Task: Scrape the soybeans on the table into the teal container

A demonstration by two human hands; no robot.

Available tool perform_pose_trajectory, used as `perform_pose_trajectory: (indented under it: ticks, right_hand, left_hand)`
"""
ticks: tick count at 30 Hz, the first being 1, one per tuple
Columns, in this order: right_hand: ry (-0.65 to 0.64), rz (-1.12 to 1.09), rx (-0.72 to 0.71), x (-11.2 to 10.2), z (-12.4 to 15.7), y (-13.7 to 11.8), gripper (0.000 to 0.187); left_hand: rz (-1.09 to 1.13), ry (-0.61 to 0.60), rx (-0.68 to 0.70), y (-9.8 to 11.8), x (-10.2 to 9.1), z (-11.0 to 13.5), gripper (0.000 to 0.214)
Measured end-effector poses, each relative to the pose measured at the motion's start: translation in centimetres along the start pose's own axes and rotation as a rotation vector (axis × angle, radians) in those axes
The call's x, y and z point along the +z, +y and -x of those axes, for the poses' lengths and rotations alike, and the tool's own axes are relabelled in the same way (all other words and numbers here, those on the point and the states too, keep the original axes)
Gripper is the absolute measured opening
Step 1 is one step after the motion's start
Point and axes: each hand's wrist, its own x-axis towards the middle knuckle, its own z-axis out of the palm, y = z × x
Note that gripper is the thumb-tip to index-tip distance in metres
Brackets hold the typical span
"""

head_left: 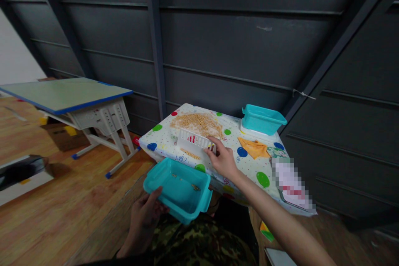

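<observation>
My left hand (148, 212) grips the near left rim of a teal plastic bin (179, 191), held just off the table's front edge. A few soybeans lie on the bin's floor. My right hand (222, 158) is closed on the right end of a white slotted plastic basket (195, 143), which is tipped on its side on the tablecloth. A short row of soybeans (190, 154) lies along the basket's near side. Behind it a wide heap of soybeans (199, 124) spreads over the cloth.
A second teal bin (264, 118) stands at the table's back right. An orange cloth (254, 147) lies in front of it, with a blurred pale sheet (291, 183) farther right. A green-topped desk (68, 93) stands to the left. A dark panelled wall (218, 41) rises behind.
</observation>
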Motion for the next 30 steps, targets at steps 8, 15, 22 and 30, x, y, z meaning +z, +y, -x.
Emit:
perform_pose_trajectory:
  ticks: [8, 15, 22, 30]
  right_hand:
    - [-0.041, -0.007, -0.068, -0.2, 1.8, -1.2, 0.046]
    - [-0.015, -0.006, -0.189, -1.0, 4.6, -2.4, 0.038]
    - [0.246, 0.075, 0.001, -5.2, 2.9, 0.0, 0.035]
    - [0.358, 0.194, 0.099, -8.5, 4.6, 3.5, 0.038]
  left_hand:
    - [0.013, -0.054, 0.023, -1.1, -0.7, -1.5, 0.067]
    - [-0.014, -0.07, 0.027, -2.0, -1.3, -2.6, 0.071]
    - [0.038, -0.034, -0.003, -1.3, -0.9, -1.7, 0.068]
    - [0.065, -0.018, -0.034, -1.4, -0.7, -0.9, 0.058]
